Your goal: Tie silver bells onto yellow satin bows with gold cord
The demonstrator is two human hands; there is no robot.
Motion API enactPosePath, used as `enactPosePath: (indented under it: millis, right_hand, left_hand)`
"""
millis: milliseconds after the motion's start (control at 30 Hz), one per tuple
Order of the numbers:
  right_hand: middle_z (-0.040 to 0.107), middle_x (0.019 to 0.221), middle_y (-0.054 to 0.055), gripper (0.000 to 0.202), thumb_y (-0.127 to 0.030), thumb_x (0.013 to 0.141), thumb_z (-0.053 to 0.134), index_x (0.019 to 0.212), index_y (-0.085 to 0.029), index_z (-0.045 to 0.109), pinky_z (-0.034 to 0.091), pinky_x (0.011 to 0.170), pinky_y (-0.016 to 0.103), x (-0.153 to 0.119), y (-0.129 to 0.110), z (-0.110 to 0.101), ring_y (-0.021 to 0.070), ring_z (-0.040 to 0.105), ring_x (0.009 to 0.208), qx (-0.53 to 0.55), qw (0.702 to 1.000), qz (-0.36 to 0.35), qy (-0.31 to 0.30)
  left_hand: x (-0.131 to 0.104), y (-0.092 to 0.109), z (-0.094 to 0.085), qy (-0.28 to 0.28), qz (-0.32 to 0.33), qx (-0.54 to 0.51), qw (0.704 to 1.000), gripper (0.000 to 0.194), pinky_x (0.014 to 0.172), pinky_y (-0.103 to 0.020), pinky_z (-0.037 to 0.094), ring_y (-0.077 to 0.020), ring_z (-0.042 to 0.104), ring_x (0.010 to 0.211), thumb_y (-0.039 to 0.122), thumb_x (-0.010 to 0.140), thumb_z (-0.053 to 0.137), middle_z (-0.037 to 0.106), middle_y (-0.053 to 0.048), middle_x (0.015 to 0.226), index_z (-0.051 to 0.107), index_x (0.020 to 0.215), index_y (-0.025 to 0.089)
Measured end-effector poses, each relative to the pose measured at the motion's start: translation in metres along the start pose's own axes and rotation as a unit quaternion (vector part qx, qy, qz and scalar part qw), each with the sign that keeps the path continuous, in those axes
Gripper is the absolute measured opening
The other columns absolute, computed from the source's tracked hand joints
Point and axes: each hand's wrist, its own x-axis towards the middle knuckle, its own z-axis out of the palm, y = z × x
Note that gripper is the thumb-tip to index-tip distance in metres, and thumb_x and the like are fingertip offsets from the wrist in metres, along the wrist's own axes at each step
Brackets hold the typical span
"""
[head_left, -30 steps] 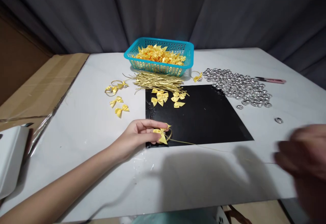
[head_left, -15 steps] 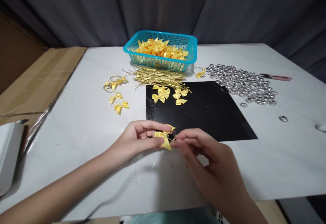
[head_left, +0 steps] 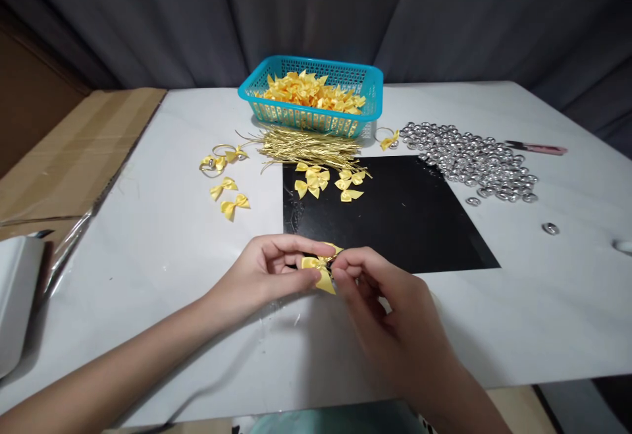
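Observation:
Between the thumb and fingers of my left hand is a yellow ribbon bow, held just in front of a black mat. My right hand pinches at the bow's right side, where a bit of gold wire shows by the fingertips. The wire's far end is hidden by the fingers. Several loose yellow bows lie on the mat's back edge, beside a pile of gold wire strands. Two more bows rest on the white table to the left.
A blue basket full of yellow bows stands at the back. Silver beads are heaped at the right, near pink-handled pliers. Bows with wire loops lie left; another looped bow lies by the beads. Cardboard borders the left.
My right hand has moved slightly left, closer to the bow. The wire loop that showed between the hands is now mostly covered by the fingers. My left hand keeps its hold.

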Motion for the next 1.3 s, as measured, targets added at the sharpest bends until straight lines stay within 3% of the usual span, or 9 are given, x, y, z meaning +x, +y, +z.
enactPosePath:
  millis: [367, 567, 967, 1167, 1300]
  right_hand:
    - [0.05, 0.058, -0.004, 0.015, -0.024, 0.092, 0.045, 0.083, -0.018, 0.055, 0.027, 0.04, 0.014, -0.0006, 0.001, 0.003, 0.0044, 0.04, 0.046, 0.029, 0.999, 0.034, -0.009]
    - [0.048, 0.057, -0.005, 0.017, -0.024, 0.093, 0.044, 0.08, -0.018, 0.053, 0.028, 0.04, 0.014, -0.0013, 0.001, 0.0036, 0.0037, 0.04, 0.046, 0.031, 0.999, 0.027, -0.007]
    - [0.047, 0.057, -0.006, 0.014, -0.024, 0.093, 0.045, 0.082, -0.019, 0.053, 0.028, 0.04, 0.012, 0.0001, 0.0023, 0.0071, 0.0032, 0.039, 0.046, 0.035, 0.999, 0.032, 0.0]
    - [0.048, 0.059, -0.005, 0.017, -0.028, 0.093, 0.044, 0.083, -0.019, 0.054, 0.029, 0.042, 0.013, -0.0027, 0.0057, 0.0094, 0.0037, 0.041, 0.048, 0.07, 0.996, 0.049, -0.01]
    - [0.052, 0.065, -0.003, 0.021, -0.033, 0.094, 0.043, 0.083, -0.018, 0.053, 0.032, 0.045, 0.014, -0.0023, 0.0043, 0.0086, 0.0047, 0.045, 0.052, 0.152, 0.983, 0.092, -0.045]
  left_hand:
    - [-0.0009, -0.0026, -0.0021, 0.005, 0.024, 0.035, 0.999, 0.028, 0.052, -0.022, 0.048, -0.0152, 0.063, 0.062, 0.027, 0.067, 0.077, 0.074, -0.006, 0.08, 0.076, 0.093, 0.017]
    - [-0.0005, -0.0025, -0.0028, 0.004, 0.015, 0.04, 0.999, 0.028, 0.054, -0.019, 0.048, -0.0125, 0.063, 0.065, 0.027, 0.068, 0.077, 0.074, -0.006, 0.09, 0.076, 0.094, 0.017]
    - [-0.0011, -0.0034, -0.002, 0.002, 0.047, 0.068, 0.997, 0.027, 0.05, -0.02, 0.049, -0.0154, 0.066, 0.061, 0.027, 0.072, 0.074, 0.074, -0.006, 0.076, 0.075, 0.096, 0.017]
    - [-0.0016, -0.0046, 0.0001, 0.012, 0.05, 0.127, 0.991, 0.027, 0.042, -0.017, 0.039, -0.0072, 0.054, 0.049, 0.03, 0.074, 0.07, 0.074, -0.008, 0.091, 0.075, 0.099, 0.019]
    - [-0.0015, -0.0041, 0.0007, 0.023, 0.057, 0.154, 0.986, 0.025, 0.043, -0.016, 0.036, -0.0039, 0.049, 0.048, 0.03, 0.074, 0.07, 0.072, -0.009, 0.102, 0.076, 0.096, 0.021]
